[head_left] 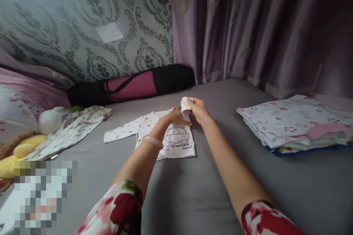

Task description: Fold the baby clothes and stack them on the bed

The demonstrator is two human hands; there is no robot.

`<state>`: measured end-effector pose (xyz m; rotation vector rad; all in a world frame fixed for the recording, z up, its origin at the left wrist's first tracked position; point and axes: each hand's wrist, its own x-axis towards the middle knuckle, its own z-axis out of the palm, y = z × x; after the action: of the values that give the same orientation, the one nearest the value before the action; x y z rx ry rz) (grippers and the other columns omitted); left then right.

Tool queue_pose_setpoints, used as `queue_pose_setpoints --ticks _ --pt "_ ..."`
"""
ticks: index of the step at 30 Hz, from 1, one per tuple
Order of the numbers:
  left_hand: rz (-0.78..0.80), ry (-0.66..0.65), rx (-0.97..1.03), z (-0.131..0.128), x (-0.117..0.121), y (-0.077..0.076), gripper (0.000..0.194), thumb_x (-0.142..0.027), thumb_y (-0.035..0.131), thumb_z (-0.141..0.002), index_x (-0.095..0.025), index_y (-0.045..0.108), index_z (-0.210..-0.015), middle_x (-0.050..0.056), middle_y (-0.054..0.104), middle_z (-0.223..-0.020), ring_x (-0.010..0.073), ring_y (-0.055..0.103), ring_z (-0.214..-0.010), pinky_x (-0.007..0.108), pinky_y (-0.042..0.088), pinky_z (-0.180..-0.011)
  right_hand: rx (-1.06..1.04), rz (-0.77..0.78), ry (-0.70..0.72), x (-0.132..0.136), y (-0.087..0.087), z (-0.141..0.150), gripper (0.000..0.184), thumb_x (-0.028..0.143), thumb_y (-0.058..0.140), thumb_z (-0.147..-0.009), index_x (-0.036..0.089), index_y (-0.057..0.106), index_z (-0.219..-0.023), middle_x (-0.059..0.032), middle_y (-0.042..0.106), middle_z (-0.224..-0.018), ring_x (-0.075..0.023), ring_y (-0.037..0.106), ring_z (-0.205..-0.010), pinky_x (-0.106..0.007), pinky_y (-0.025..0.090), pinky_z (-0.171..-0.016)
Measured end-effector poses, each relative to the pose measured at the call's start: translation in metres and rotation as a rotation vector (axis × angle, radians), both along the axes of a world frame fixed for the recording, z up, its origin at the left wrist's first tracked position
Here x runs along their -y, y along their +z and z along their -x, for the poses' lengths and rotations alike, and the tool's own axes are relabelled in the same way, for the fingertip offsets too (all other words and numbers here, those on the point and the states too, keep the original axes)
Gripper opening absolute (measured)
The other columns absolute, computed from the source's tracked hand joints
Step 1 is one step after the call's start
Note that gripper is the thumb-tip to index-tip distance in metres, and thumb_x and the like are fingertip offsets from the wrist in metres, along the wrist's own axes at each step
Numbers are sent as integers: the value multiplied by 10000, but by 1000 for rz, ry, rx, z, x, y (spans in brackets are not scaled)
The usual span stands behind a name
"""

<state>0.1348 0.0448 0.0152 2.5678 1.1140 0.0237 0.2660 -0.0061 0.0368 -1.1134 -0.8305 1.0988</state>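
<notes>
A small white baby shirt with a printed cartoon animal lies spread on the grey sheet. One sleeve stretches out to the left. My left hand, with a pale bangle on the wrist, lies on the upper right of the shirt, thumb stretched out. Just beside it, my right hand pinches the end of the other sleeve, which is lifted and folded back toward the shirt's body. Part of the shirt's shoulder is hidden under my left hand.
A stack of folded baby clothes lies at right on the grey sheet. Printed pants and plush toys are at left. A black and maroon long bag lies along the wall; purple curtains hang behind.
</notes>
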Motion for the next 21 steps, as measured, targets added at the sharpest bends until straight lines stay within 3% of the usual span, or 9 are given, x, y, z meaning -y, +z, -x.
queue_pose_setpoints --ticks 4,8,11,13,15,18,21 --pt "22 63 154 22 19 11 848 -577 700 -690 -179 419 -1383 168 437 -1411 320 417 -1308 412 380 -1061 51 14 -29 -3 -2 0 200 357 625 -818 168 637 -883 23 636 -699 -97 558 -553 -174 408 -438" --pt "-27 268 295 55 35 9 698 -490 616 -800 -157 415 -1380 174 528 -1316 290 533 -1179 404 460 -953 159 17 24 -1 -7 19 221 322 564 -873 176 638 -1021 -10 691 -840 -116 628 -653 -197 495 -525" --pt "-102 401 318 80 47 0 603 -430 571 -842 -145 437 -1357 165 604 -1196 277 597 -1048 419 481 -894 181 32 285 8 -13 36 301 275 538 -909 204 592 -1197 -51 704 -1064 -138 682 -851 -257 551 -734" --pt "-190 436 331 96 56 -9 582 -385 578 -839 -148 435 -1351 169 600 -1206 295 579 -1089 453 464 -920 202 84 470 14 -16 44 356 266 526 -930 205 552 -1280 -88 660 -1216 -155 670 -1003 -292 523 -875" --pt "-263 435 350 113 68 -18 597 -362 583 -838 -158 409 -1370 182 561 -1269 315 526 -1182 487 433 -967 243 130 547 18 -16 45 366 281 488 -960 182 534 -1309 -125 618 -1295 -167 641 -1095 -312 487 -949" --pt "-288 398 355 135 86 -32 610 -380 565 -854 -190 377 -1402 177 498 -1353 316 463 -1261 505 409 -1010 255 107 491 14 -13 32 358 313 385 -1003 157 546 -1282 -149 632 -1275 -168 637 -1107 -326 473 -967" --pt "-309 420 353 149 101 -43 587 -401 539 -871 -204 387 -1403 167 476 -1377 305 447 -1283 505 390 -1046 281 64 254 4 -10 7 384 310 305 -1017 151 545 -1270 -150 627 -1284 -161 627 -1124 -314 470 -961"
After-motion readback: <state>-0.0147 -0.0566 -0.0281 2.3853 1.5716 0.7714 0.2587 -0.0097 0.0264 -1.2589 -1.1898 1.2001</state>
